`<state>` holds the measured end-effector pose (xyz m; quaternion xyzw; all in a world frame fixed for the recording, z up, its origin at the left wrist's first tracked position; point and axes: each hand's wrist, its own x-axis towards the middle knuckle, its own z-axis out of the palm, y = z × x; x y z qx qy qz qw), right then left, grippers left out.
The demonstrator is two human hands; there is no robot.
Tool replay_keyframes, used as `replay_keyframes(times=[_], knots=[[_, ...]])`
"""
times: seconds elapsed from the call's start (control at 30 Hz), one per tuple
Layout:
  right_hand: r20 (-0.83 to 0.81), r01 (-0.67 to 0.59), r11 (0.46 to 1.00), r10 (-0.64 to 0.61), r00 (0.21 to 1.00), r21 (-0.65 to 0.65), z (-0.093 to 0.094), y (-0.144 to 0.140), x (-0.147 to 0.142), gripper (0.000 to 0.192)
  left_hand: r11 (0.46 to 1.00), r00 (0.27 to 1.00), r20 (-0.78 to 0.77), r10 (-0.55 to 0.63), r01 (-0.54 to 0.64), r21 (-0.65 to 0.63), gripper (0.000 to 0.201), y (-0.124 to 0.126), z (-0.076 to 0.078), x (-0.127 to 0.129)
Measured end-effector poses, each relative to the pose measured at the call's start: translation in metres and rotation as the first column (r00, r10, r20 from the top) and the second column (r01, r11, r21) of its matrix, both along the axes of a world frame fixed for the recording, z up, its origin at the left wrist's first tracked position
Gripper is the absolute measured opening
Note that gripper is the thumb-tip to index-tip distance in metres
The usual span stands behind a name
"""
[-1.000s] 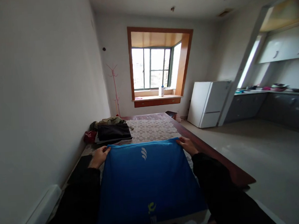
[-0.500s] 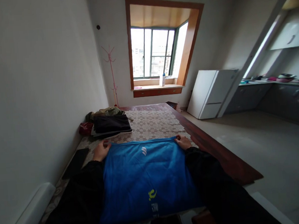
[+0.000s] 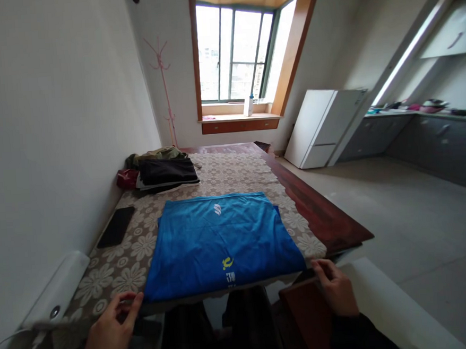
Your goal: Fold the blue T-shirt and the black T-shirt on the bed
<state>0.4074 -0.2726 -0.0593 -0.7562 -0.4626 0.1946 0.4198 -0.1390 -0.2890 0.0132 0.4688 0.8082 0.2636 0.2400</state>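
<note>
A blue T-shirt [image 3: 221, 239] lies folded flat on the patterned tablecloth, with a white logo and yellow and white print facing up. At its near left corner is my left hand [image 3: 115, 321], thumb and fingers pinched together on the edge of the cloth. My right hand [image 3: 335, 287] hovers just beyond the near right corner, its fingers bent and slightly apart, with a small gap to the shirt. The shirt's near edge runs along the table's front edge.
A black phone [image 3: 116, 227] lies left of the shirt. Folded dark clothes [image 3: 168, 171] are stacked farther back by the wall. A white device [image 3: 57, 288] with a cable sits at the left edge. A tablecloth [image 3: 228, 167] covers the reddish table [image 3: 327, 210]; a fridge [image 3: 312, 129] stands beyond.
Both hands have let go of the shirt's far edge and moved back toward me to its near corners. The shirt now lies flat, and the view has tilted down.
</note>
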Motion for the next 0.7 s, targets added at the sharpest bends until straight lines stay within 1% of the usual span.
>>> replay_keyframes(times=[0.07, 0.13, 0.23, 0.33, 0.43, 0.5, 0.6, 0.7], knots=[[-0.082, -0.064, 0.996, 0.059, 0.995, -0.060, -0.010, -0.009, -0.006, 0.049, 1.000, 0.997, 0.078, 0.008, -0.006, -0.026, 0.043, -0.011, -0.006, 0.004], [-0.177, -0.157, 0.983, 0.138, 0.975, -0.100, -0.016, -0.009, -0.013, 0.051, 0.999, 0.987, 0.161, -0.007, 0.013, -0.041, 0.047, -0.015, -0.006, 0.007], [-0.327, -0.207, 0.971, 0.157, 0.932, -0.123, -0.019, -0.002, -0.021, 0.058, 1.000, 0.968, 0.250, 0.009, -0.006, -0.013, 0.055, -0.013, -0.002, 0.010], [-0.452, -0.171, 0.980, 0.109, 0.885, -0.099, -0.018, 0.007, -0.027, 0.059, 0.999, 0.953, 0.302, 0.020, -0.031, 0.031, 0.062, -0.008, 0.001, 0.015], [-0.530, -0.103, 0.994, 0.069, 0.845, -0.036, -0.018, 0.011, -0.030, 0.055, 0.996, 0.942, 0.335, -0.007, -0.023, 0.085, 0.067, -0.003, -0.001, 0.019], [-0.577, -0.059, 0.998, 0.048, 0.816, 0.000, -0.020, 0.011, -0.028, 0.054, 0.992, 0.938, 0.345, -0.017, -0.028, 0.125, 0.070, -0.002, -0.004, 0.020], [-0.629, -0.008, 0.999, 0.027, 0.777, 0.033, -0.025, 0.008, -0.022, 0.051, 0.987, 0.927, 0.375, 0.003, -0.063, 0.149, 0.076, -0.004, -0.010, 0.020], [-0.624, 0.024, 0.999, 0.004, 0.782, 0.037, -0.025, 0.002, -0.016, 0.048, 0.981, 0.875, 0.483, 0.029, -0.117, 0.154, 0.077, -0.012, -0.016, 0.019]])
